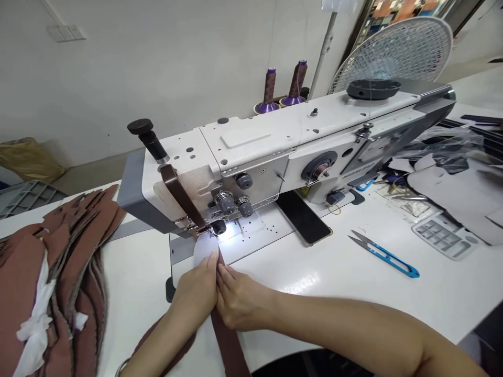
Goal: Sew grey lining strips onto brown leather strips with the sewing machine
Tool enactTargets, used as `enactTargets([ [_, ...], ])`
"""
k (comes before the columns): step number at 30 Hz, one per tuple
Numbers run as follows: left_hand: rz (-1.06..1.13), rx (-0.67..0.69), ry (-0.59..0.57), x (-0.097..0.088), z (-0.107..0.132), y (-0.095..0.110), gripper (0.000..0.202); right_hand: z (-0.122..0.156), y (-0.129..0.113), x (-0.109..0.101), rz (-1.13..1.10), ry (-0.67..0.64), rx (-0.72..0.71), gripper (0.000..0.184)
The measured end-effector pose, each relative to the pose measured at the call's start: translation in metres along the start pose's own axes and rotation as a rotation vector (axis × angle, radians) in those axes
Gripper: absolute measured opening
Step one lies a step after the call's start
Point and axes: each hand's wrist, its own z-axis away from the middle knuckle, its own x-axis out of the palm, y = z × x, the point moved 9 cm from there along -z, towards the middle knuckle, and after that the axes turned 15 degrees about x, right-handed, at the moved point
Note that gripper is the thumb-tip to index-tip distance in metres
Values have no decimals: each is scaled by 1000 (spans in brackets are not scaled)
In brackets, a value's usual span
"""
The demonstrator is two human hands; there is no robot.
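Note:
Both my hands are side by side just in front of the sewing machine [255,152], below its needle area. My left hand [198,285] is closed on the edge of a pale, rounded fabric piece [205,248], whose far end lies under the presser foot. Touching it, my right hand [239,301] pinches a brown fabric strip [228,345] against that piece. The strip trails from under my hands toward the table's front edge. A machine lamp lights the needle plate; the needle itself is hard to make out. More brown material shows partly behind my left forearm.
Stacked brown cut pieces [74,277] lie at the left, some tied with white cloth. To the right are a phone [304,217], blue-handled thread snips [387,255], a grey plastic template [446,238] and pale sheets [463,188]. Behind the machine stand thread cones [269,89] and a fan [404,47].

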Motion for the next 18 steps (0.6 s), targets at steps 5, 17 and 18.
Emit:
enactTargets([
  [5, -8, -31, 4, -5, 2, -1, 55, -1, 2, -1, -1, 25, 6, 27],
  [17, -3, 25, 38, 0, -4, -6, 50, -5, 6, -10, -23, 98, 39, 28],
  [18, 0, 24, 44, -1, -5, -6, 50, -5, 7, -10, -26, 105, 41, 28],
])
